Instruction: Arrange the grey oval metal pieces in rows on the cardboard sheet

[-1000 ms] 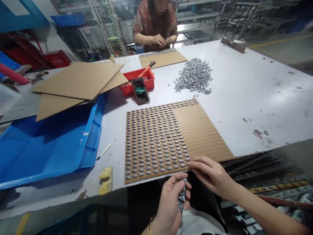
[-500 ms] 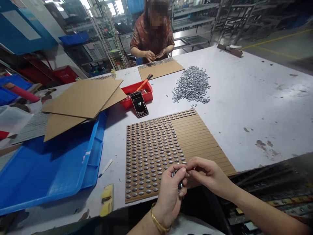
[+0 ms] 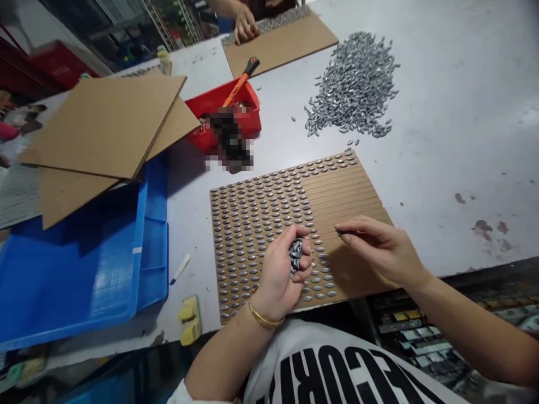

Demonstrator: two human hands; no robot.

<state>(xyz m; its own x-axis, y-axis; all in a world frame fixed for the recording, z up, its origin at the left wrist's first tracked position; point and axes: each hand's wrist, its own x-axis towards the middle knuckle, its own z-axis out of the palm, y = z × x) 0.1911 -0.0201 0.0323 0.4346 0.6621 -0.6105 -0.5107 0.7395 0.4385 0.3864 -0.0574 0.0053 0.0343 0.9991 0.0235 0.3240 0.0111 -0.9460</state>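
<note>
My left hand (image 3: 283, 272) is cupped over the front of a grooved cardboard board (image 3: 351, 193), gripping a clump of small silver oval pieces (image 3: 296, 255). Rows of these ovals (image 3: 252, 235) stand in the board's grooves and cover its left part. The right part shows bare strips. My right hand (image 3: 381, 251) hovers above those strips, a small dark piece (image 3: 339, 230) pinched at its fingertips. A loose heap of the same ovals (image 3: 351, 85) lies beyond the board.
A red plastic bin (image 3: 227, 115) holds an orange-handled hammer (image 3: 242, 81) and stands by stacked cardboard sheets (image 3: 101, 126). A blue plastic tray (image 3: 84, 264) lies left. A co-worker's hand (image 3: 245, 25) rests on another board (image 3: 278, 42) at the far side.
The view has tipped down, moving the table upward in the picture. My hands, together at the board's front edge before, are now apart, with my right hand further right.
</note>
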